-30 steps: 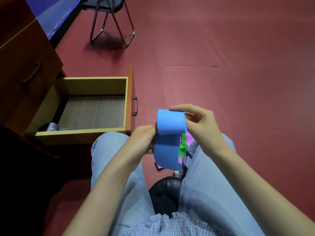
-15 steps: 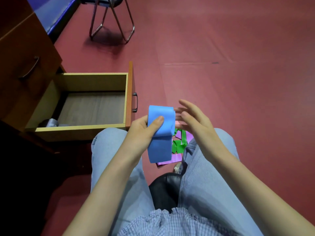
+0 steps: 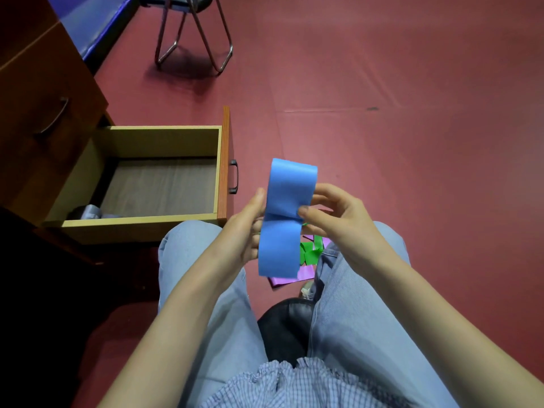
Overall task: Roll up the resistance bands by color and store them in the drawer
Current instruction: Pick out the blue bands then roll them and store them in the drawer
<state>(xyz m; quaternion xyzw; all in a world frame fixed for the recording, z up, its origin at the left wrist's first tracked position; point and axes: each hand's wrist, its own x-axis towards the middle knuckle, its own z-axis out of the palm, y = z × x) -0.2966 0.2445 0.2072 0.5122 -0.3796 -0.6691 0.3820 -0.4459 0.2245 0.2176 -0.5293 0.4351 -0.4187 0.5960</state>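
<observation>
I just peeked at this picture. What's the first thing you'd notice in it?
The bright blue band jumps out first, held up in the middle between the left hand and the right hand, above the person's knees. Next is the open wooden drawer on the left, with something grey tucked in its near corner. Green and purple bands lie on the red floor between the legs.

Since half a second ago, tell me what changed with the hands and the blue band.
The right hand, then open and off the blue band, has closed in and pinches its middle again. The left hand kept its hold. The band's upper loop now stands higher. The drawer stays open; green bands remain on the floor.
</observation>
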